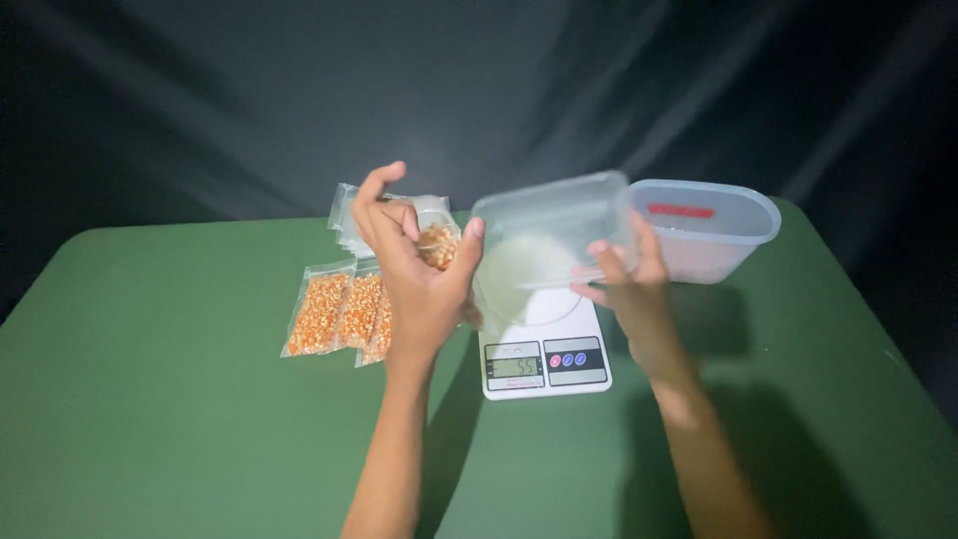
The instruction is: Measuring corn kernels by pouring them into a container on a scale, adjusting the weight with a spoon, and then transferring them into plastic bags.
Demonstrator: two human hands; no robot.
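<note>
Above the scale (546, 349), the right hand (627, 274) tipped an empty-looking clear tub (544, 240) toward a small bag of corn kernels (437, 245) pinched in the left hand (414, 269); a loose pinch could spill kernels.

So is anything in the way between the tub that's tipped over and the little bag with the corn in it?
Nothing visible. The right hand tilts the clear tub toward the small bag in the left hand, and its open mouth nearly meets the bag above the white scale.
</note>
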